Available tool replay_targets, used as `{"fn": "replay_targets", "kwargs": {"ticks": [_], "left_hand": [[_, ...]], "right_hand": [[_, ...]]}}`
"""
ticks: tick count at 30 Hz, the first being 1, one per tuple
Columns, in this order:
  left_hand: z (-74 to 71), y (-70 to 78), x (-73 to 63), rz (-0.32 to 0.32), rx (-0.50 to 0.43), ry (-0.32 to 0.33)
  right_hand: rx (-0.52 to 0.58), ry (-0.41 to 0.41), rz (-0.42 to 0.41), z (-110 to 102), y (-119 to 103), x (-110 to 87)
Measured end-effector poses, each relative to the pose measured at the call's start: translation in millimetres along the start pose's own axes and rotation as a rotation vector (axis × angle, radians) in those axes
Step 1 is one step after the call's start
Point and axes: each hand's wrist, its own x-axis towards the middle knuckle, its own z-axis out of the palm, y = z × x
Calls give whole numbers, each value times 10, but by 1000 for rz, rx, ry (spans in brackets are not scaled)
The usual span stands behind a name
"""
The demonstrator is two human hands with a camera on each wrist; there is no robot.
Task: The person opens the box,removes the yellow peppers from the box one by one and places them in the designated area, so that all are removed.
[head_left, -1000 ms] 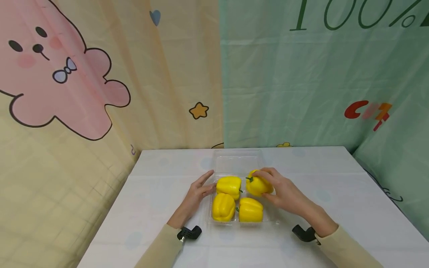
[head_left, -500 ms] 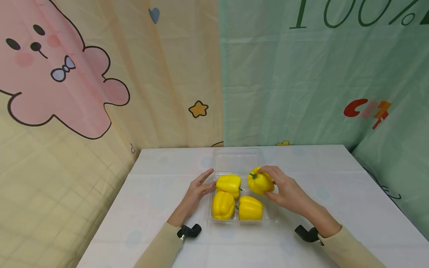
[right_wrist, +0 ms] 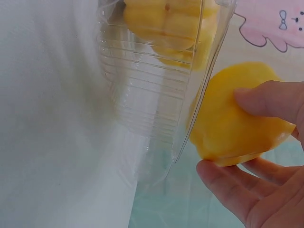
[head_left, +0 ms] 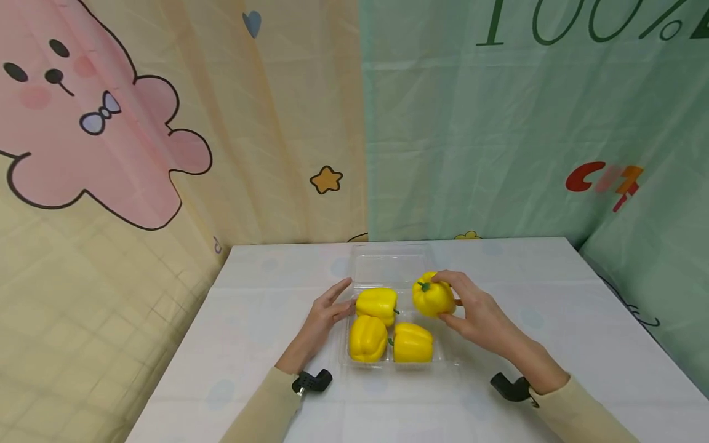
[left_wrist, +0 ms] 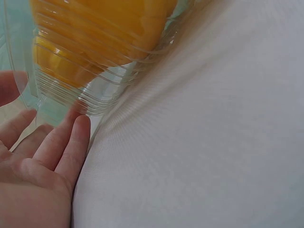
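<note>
In the head view, my right hand [head_left: 483, 317] holds a yellow bell pepper [head_left: 434, 298] between thumb and fingers, above the back right part of a clear plastic clamshell box. Seen from the right wrist, this pepper [right_wrist: 237, 114] is just past the rim of the box [right_wrist: 147, 90]. Three more yellow bell peppers lie inside: one at the back left [head_left: 376, 304], one at the front left [head_left: 368, 338] and one at the front right [head_left: 412, 343]. My left hand [head_left: 321, 320] rests against the box's left side, its fingers [left_wrist: 76, 142] extended and touching the ribbed wall.
The hinged clear lid [head_left: 390, 269] lies folded back behind the box. Everything stands on a white-covered table [head_left: 266, 332]. A printed curtain [head_left: 476, 141] hangs along the table's back edge.
My right hand has moved a little up and to the right with the bell pepper, whose stem now faces more toward the head camera. The left hand has stayed at the box's side.
</note>
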Motion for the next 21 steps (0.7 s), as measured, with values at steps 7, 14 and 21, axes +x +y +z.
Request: {"fn": "replay_targets", "kwargs": {"ticks": [7, 14, 21], "left_hand": [[9, 12, -8, -1, 6, 10], [4, 9, -16, -10, 15, 17], [-19, -19, 4, -5, 25, 0]], "right_hand": [[-1, 18, 25, -32, 29, -41], [-7, 40, 26, -69, 56, -71], [-4, 46, 59, -105, 99, -139]]}}
